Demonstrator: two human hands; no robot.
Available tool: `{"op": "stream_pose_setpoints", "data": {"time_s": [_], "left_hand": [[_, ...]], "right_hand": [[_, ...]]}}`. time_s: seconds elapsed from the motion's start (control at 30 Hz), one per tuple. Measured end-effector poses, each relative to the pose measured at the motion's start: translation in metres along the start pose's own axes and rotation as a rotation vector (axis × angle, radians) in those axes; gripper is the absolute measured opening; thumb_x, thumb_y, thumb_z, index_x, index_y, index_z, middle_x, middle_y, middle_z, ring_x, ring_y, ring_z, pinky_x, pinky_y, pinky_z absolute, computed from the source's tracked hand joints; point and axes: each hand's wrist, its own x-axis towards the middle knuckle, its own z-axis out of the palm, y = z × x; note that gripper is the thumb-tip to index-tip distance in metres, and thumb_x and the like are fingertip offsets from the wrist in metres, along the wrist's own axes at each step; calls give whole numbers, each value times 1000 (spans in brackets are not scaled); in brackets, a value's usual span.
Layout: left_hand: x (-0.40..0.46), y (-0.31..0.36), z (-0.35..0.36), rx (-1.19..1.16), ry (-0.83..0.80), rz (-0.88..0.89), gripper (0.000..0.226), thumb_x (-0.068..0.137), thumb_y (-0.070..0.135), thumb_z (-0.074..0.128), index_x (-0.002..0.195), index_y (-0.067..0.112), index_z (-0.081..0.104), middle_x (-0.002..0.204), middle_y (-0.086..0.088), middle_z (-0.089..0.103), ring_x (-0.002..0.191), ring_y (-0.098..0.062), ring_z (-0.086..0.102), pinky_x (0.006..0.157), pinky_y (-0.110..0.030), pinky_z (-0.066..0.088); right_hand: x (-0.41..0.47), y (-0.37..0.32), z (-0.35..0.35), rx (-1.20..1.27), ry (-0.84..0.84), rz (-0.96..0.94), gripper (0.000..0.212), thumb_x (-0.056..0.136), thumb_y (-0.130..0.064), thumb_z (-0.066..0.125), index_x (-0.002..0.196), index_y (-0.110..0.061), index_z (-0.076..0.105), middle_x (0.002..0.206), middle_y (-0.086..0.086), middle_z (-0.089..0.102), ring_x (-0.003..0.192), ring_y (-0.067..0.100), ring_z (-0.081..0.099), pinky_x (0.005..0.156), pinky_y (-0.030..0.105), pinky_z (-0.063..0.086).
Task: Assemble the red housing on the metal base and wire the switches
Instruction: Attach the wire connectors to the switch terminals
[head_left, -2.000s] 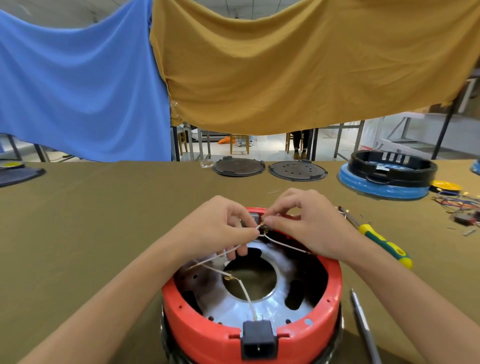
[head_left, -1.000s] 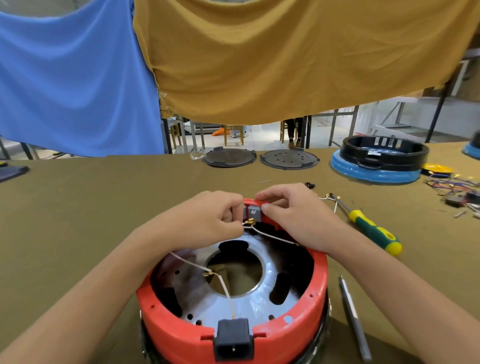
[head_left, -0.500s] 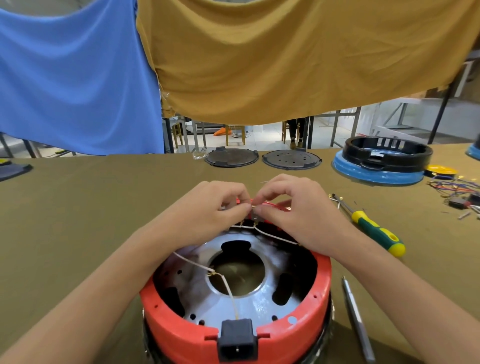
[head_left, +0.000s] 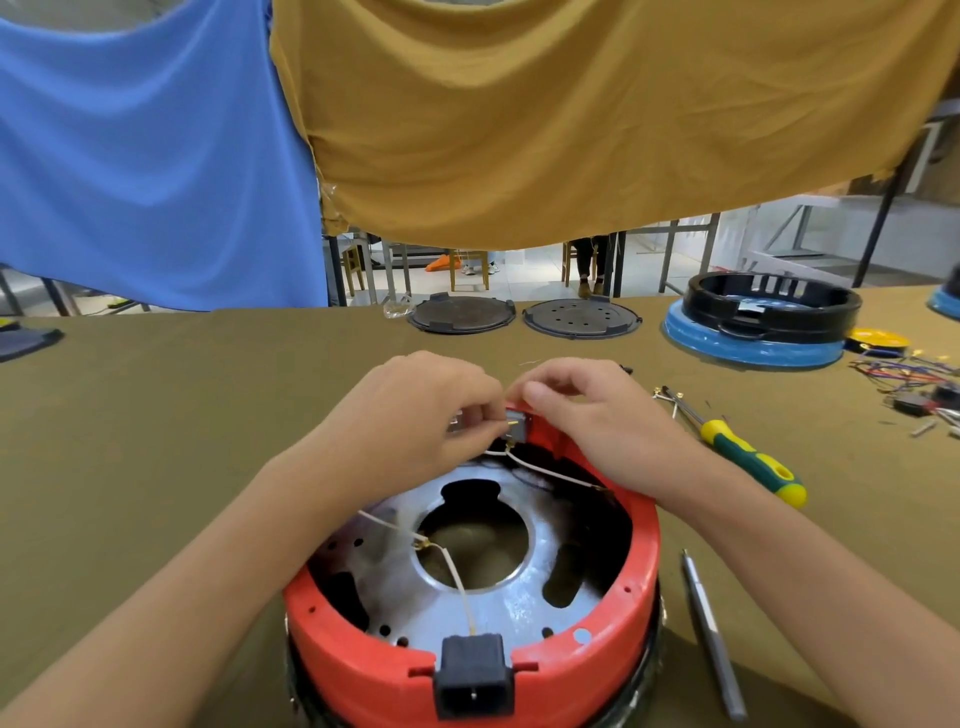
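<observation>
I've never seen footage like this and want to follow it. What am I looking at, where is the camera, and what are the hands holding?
One camera, worn on a person's head, looks down at their own bare hands; there is no robot. On the cloth-covered table sits a red housing over a metal base, with a black power socket in the near rim. At the far rim, the left hand pinches a white wire at a small grey switch, which the right hand steadies. A green-and-yellow screwdriver and a grey pen-like tool lie to the right.
</observation>
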Motion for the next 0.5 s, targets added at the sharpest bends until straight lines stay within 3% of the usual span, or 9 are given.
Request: {"op": "stream_pose_setpoints", "data": {"time_s": [0.1,0.23,0.37,0.43,0.5], "left_hand": [[0,-2,2,-140,-49,-162,13,86,24,74,73,28,70,59,20,58,61,9,55,57,-15,36],[4,1,0,-239,-169,-317,17,85,25,75,69,24,70,57,15,66,48,2,59,54,-10,39],[12,8,-8,-109,-267,-387,23,85,30,73,65,27,64,53,17,66,53,5,62,58,-17,41],[10,14,-8,-62,-264,-416,23,86,32,72,64,28,63,47,23,61,54,4,62,58,-21,44],[3,18,-3,-73,-244,-456,21,86,31,71,66,27,64,52,18,64,54,3,63,60,-24,51]], "right_hand": [[-2,-1,-2,55,-48,107,30,102,-10,47,123,-20,66,112,-8,68,106,6,62,80,9,45],[-4,-5,-4,30,-77,182,37,96,-3,51,121,-23,68,98,-16,67,97,0,62,71,5,45],[-6,-7,4,18,-6,245,42,91,1,50,119,-22,70,109,-8,69,103,9,62,85,22,48],[-7,-9,11,-4,55,272,42,89,0,50,119,-22,69,113,-5,69,106,14,61,95,32,49],[-9,-10,15,4,91,293,41,87,-1,51,118,-22,69,113,-5,69,106,14,61,98,37,50]]}}
